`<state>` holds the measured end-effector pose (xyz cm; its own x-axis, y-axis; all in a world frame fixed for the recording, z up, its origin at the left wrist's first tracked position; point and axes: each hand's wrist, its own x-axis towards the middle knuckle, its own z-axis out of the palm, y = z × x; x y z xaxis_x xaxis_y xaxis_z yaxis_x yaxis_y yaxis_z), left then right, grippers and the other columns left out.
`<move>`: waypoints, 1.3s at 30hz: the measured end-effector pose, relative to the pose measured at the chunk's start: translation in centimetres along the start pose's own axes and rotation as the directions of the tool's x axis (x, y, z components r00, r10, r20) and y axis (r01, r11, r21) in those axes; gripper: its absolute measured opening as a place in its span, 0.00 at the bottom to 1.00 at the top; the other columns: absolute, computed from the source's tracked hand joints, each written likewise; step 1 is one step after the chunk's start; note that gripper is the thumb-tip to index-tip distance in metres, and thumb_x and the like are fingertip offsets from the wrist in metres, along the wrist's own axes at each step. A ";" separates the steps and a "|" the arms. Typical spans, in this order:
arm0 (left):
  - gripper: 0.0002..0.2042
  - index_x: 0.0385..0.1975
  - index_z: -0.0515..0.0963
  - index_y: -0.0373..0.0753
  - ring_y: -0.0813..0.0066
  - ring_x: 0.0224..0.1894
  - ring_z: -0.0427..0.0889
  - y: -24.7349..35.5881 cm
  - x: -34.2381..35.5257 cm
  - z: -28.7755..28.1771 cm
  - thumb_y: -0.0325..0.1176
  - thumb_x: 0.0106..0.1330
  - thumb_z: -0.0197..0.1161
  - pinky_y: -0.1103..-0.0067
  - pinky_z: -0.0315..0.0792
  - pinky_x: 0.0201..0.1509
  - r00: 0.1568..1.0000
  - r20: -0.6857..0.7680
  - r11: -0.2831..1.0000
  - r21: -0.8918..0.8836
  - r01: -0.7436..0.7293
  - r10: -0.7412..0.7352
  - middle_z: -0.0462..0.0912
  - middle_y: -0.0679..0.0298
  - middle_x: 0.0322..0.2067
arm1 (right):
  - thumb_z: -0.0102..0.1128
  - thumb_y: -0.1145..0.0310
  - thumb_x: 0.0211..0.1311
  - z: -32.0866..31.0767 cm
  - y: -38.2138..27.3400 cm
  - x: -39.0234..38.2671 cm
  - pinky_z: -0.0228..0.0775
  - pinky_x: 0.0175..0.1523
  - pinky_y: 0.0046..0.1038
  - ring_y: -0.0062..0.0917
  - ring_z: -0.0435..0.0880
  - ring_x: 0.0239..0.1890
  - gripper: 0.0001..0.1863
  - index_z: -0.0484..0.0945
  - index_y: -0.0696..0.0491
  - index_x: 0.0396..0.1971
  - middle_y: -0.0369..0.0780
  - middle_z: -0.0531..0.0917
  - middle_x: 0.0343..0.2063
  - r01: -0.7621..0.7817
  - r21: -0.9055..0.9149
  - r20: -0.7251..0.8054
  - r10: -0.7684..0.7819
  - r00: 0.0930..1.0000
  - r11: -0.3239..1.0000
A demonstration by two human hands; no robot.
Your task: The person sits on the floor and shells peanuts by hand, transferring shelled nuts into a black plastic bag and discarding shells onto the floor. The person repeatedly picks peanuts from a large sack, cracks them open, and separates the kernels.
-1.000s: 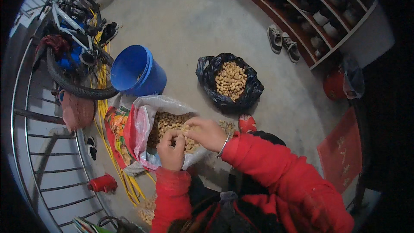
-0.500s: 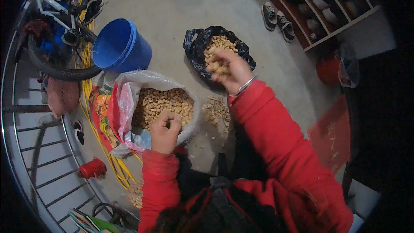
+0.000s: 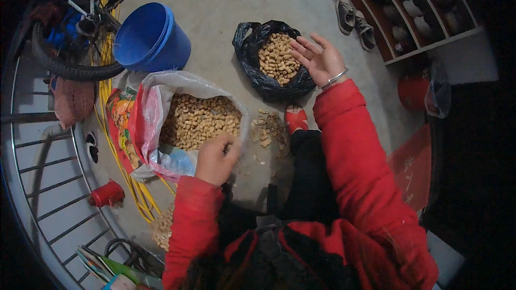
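My right hand [image 3: 321, 63] is open beside the black plastic bag [image 3: 252, 83], palm turned up and fingers spread, with nothing in it. Unshelled peanuts [image 3: 277, 56] fill that bag. Over the near rim of a large white woven sack [image 3: 243, 123] is my left hand [image 3: 216, 159], its fingers curled together; whatever they may hold is hidden. Many more peanuts [image 3: 201, 123] lie inside the sack, whose printed red side faces left. Between the sack and my red shoe [image 3: 295, 118], shell scraps and loose peanuts [image 3: 267, 129] are scattered on the floor.
A blue bucket [image 3: 145, 40] stands behind the sack. To the left are a bicycle [image 3: 72, 70], yellow hoses [image 3: 107, 107], a metal railing [image 3: 48, 182] and a red container [image 3: 107, 194]. At right are a shoe rack [image 3: 408, 11], sneakers [image 3: 355, 21] and a red bucket [image 3: 413, 88].
My right hand has let go of its peanuts at the black bag, opened and drawn to the right. My left hand has shifted slightly right and nearer to me.
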<state>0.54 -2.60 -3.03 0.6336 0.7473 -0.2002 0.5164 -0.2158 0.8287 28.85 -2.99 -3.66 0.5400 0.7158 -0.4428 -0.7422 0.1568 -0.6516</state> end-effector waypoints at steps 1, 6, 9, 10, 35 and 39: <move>0.06 0.20 0.71 0.35 0.61 0.20 0.73 -0.2 -0.1 0.1 0.31 0.52 0.55 0.75 0.66 0.25 1.000 0.028 1.000 0.031 -0.004 0.003 0.73 0.55 0.17 | 0.46 0.66 0.56 0.5 -0.2 -0.8 0.67 0.47 0.33 0.34 0.69 0.45 0.24 0.55 0.63 0.49 0.48 0.64 0.46 -0.013 0.009 0.008 0.013 1.000 1.000; 0.06 0.29 0.72 0.37 0.55 0.30 0.73 0.1 -0.6 1.2 0.30 0.52 0.53 0.69 0.67 0.33 0.973 0.213 0.984 0.136 -0.116 0.085 0.74 0.51 0.24 | 0.46 0.68 0.55 2.3 -0.8 -6.6 0.67 0.44 0.29 0.30 0.71 0.40 0.18 0.62 0.60 0.45 0.45 0.69 0.42 -0.054 0.014 0.179 0.050 0.982 0.998; 0.16 0.41 0.67 0.38 0.54 0.40 0.71 -2.0 -1.2 1.6 0.28 0.50 0.54 0.70 0.66 0.42 0.966 0.247 0.964 0.229 -0.136 0.078 0.72 0.51 0.35 | 0.46 0.68 0.54 3.6 0.9 -11.2 0.68 0.38 0.26 0.29 0.73 0.36 0.17 0.64 0.58 0.44 0.43 0.72 0.37 -0.149 -0.042 0.334 0.155 0.930 0.988; 0.17 0.41 0.67 0.38 0.55 0.40 0.72 -2.4 -1.2 1.2 0.28 0.50 0.55 0.70 0.66 0.42 0.972 0.231 0.964 0.245 -0.108 0.050 0.73 0.51 0.35 | 0.46 0.68 0.54 3.9 1.6 -12.9 0.68 0.34 0.26 0.28 0.74 0.33 0.17 0.64 0.57 0.44 0.43 0.72 0.36 -0.171 -0.144 0.351 0.212 0.912 0.975; 0.34 0.56 0.51 0.47 0.48 0.52 0.59 -28.6 6.4 4.7 0.46 0.51 0.57 0.62 0.61 0.50 0.811 -0.066 0.691 0.486 0.535 -0.582 0.55 0.46 0.51 | 0.44 0.79 0.53 2.4 5.9 -12.8 0.67 0.34 0.24 0.26 0.74 0.27 0.12 0.66 0.62 0.39 0.44 0.74 0.30 -0.699 -0.166 0.052 0.715 0.698 0.695; 0.31 0.56 0.54 0.54 0.51 0.54 0.56 -27.8 6.9 7.7 0.48 0.50 0.57 0.62 0.65 0.47 0.958 -0.049 0.841 0.469 0.271 -0.282 0.49 0.52 0.55 | 0.44 0.79 0.52 2.3 6.0 -12.0 0.68 0.33 0.24 0.26 0.75 0.27 0.12 0.67 0.62 0.39 0.45 0.74 0.29 -0.704 -0.178 0.021 0.718 0.696 0.688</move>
<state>-4.98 3.71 -31.46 0.4330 0.8080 -0.3995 0.8762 -0.2732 0.3971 17.01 -9.08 -0.85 -0.1651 0.6251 -0.7629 -0.8200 -0.5168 -0.2461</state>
